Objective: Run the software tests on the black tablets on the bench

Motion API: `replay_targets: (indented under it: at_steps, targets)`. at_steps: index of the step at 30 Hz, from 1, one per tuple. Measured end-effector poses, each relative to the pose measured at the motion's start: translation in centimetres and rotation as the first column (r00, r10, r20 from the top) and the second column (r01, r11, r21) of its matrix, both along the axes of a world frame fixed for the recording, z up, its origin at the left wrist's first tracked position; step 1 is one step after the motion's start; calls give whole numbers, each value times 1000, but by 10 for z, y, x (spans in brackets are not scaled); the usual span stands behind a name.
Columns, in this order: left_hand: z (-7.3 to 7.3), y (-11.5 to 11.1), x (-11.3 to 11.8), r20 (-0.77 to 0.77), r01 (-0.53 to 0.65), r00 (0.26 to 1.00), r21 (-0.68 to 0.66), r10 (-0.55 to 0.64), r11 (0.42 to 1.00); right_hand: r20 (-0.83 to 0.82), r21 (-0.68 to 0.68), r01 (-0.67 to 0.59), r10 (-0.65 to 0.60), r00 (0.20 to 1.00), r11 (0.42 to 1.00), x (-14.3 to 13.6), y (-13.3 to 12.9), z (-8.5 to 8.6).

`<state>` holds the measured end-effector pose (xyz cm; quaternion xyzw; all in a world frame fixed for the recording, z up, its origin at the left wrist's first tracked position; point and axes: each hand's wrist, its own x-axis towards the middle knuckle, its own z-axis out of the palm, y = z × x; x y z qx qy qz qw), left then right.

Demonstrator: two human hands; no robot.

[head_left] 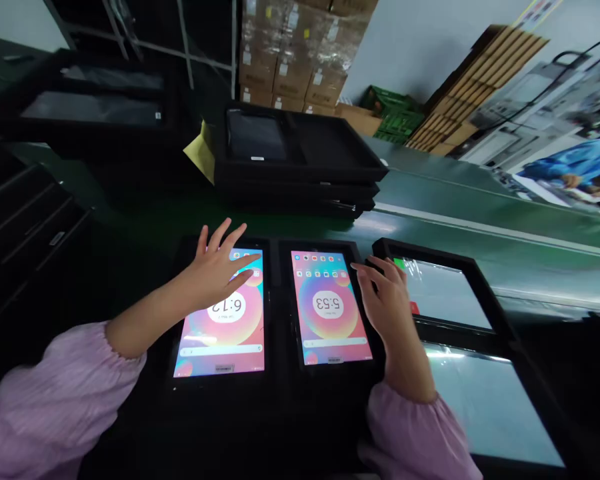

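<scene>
Two lit tablets lie side by side in a black foam tray (280, 393), both showing a pink and blue home screen upside down to me. Over the upper part of the left tablet (223, 337) my left hand (214, 273) is spread, its fingers apart and holding nothing; whether a fingertip touches the glass I cannot tell. My right hand (387, 293) is at the right edge of the right tablet (330, 333), index finger stretched toward its upper corner and the other fingers loosely bent. Nothing shows in that hand.
On the right, another black tray (500, 333) holds two tablets with pale screens. Stacked black trays (300, 173) stand ahead beside a yellow paper (203, 155), with more trays (80, 127) at the left. Cartons (295, 60) are piled behind; a person's blue sleeve (575, 160) shows far right.
</scene>
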<state>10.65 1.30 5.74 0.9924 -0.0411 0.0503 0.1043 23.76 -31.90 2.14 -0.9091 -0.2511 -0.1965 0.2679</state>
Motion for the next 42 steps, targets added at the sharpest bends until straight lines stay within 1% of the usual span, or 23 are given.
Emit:
replay_targets:
  at_steps: [1, 3, 6, 8, 14, 18, 24, 28, 31, 36, 39, 42]
  targets:
    - [-2, 1, 7, -17, 8, 1000, 1, -8, 1000, 6, 8, 10, -10, 1000, 1000, 6, 4, -3]
    - [-8, 3, 15, -31, 3, 1000, -10, -4, 1000, 13, 10, 38, -38, 999, 999, 13, 7, -10]
    - [-18, 7, 15, -2, -29, 1000, -28, 29, 999, 1, -14, 84, -84, 996, 996, 14, 8, -17]
    - [-21, 10, 14, 16, -32, 999, -45, 33, 998, -17, -46, 103, -104, 994, 994, 13, 7, -20]
    - [-16, 16, 12, 64, -43, 997, -107, 50, 993, -85, -148, 91, -104, 991, 985, 15, 13, -28]
    - [-16, 24, 9, 50, -87, 994, -165, 96, 983, -118, -177, 91, -113, 987, 980, 14, 17, -28]
    - [-25, 34, 3, 66, -195, 974, -237, 216, 952, -71, -103, 86, -94, 993, 991, 9, 17, -22]
    - [-25, 33, 1, 29, -187, 979, -240, 200, 952, -62, -78, 66, -71, 996, 995, 8, 16, -25]
    - [-25, 32, 0, 32, -171, 982, -249, 185, 953, -66, -57, 46, -50, 997, 997, 8, 13, -27]
    - [-26, 33, 1, 44, -207, 972, -283, 229, 936, -70, -20, 34, -36, 997, 999, 6, 12, -27]
    - [-21, 37, 1, 63, -275, 949, -317, 309, 908, -62, 11, 27, -26, 998, 1000, 3, 14, -23]
    - [-11, 41, -2, 32, -373, 909, -384, 416, 845, -35, 61, 25, -23, 999, 998, -1, 14, -16]
